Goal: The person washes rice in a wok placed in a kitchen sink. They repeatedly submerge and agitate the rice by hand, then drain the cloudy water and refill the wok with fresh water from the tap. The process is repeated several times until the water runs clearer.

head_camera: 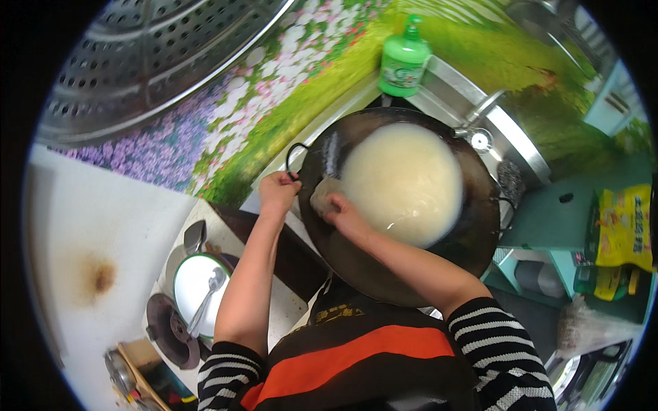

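Observation:
A large dark wok lies before me over a metal sink, tilted so that cloudy, cream-coloured liquid pools in its far right part. My left hand grips the wok's black loop handle at the left rim. Inside the wok, my right hand presses a greyish, blurred scrubbing cloth or pad against the left wall, beside the pool. A second loop handle shows at the right rim.
A faucet and a steel-wool scrubber are by the wok's right side. Behind it stands a green pump bottle. An enamel basin with a spoon sits left. A perforated steamer hangs upper left; yellow packaging is right.

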The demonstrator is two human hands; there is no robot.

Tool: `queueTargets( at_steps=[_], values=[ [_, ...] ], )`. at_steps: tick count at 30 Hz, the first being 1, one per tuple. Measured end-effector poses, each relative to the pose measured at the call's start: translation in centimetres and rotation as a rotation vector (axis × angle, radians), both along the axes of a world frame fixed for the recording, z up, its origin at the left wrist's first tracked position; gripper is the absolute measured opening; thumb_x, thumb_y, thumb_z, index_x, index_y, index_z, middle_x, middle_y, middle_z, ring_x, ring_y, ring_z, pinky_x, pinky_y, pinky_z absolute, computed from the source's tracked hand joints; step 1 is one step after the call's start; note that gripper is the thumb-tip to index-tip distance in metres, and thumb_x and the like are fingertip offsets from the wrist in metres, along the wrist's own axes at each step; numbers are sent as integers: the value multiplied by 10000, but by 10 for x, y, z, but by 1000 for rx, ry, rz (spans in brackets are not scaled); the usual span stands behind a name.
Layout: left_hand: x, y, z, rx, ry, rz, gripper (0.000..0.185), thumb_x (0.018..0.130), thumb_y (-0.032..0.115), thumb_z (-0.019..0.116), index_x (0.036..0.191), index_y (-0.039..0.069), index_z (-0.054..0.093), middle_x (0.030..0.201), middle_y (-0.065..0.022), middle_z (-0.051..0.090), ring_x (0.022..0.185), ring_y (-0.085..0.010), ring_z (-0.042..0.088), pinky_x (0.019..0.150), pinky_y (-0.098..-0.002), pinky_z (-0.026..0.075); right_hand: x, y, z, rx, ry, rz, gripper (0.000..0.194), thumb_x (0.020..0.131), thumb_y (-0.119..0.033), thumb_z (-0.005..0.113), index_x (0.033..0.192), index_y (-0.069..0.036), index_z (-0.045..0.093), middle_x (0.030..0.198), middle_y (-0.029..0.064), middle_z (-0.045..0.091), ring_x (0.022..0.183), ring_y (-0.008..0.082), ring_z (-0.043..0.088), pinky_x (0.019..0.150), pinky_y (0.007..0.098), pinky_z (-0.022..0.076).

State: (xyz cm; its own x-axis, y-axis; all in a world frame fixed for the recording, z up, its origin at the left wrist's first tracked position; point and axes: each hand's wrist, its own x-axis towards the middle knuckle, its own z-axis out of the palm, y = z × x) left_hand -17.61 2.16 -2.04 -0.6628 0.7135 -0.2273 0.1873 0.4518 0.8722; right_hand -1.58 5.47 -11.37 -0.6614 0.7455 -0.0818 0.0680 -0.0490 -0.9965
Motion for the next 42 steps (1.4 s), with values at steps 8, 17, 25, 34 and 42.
queueTargets(
  at_steps=[8, 17, 25, 34, 42],
  values=[
    [-18, 5, -7, -75, 28, -87, 104, 656, -30, 643, 729, 15, 584, 633, -29, 562, 552, -115, 530, 507, -244, 434, 52, -19, 23, 91, -99, 273, 293, 633, -5, 586, 922, -12, 536, 920, 97, 506, 907, 225, 505, 811, 298, 394],
    [-23, -5, 1, 42, -427, -278, 126, 766, 74, 648, 781, 54, 525, 722, -8, 521, 694, -120, 550, 665, -254, 496, 52, -25, 8, -150, -170, 165, 329, 640, -40, 579, 968, -34, 564, 985, 98, 546, 963, 215, 505, 842, 308, 407],
    [-16, -13, -13, 84, -412, -157, 119, 802, 90, 613, 689, 81, 577, 674, 43, 561, 571, -51, 475, 561, -188, 395, 46, -24, 6, 68, -130, 190, 325, 581, -90, 574, 895, -18, 536, 965, 140, 533, 944, 293, 504, 823, 335, 391],
    [-24, -9, -23, 155, -626, -181, 177, 816, 137, 609, 674, 110, 507, 612, 27, 547, 510, -57, 487, 474, -171, 379, 43, -27, 5, 59, -147, 164, 379, 579, -68, 565, 955, -30, 538, 979, 154, 532, 948, 290, 519, 807, 337, 405],
    [-23, -8, -11, 132, -781, -375, 91, 865, 108, 520, 817, 43, 561, 853, -67, 620, 732, -141, 589, 686, -247, 481, 46, -25, 1, -34, -49, 213, 336, 566, -67, 554, 901, -37, 540, 866, 128, 562, 859, 261, 534, 723, 338, 410]
  ],
)
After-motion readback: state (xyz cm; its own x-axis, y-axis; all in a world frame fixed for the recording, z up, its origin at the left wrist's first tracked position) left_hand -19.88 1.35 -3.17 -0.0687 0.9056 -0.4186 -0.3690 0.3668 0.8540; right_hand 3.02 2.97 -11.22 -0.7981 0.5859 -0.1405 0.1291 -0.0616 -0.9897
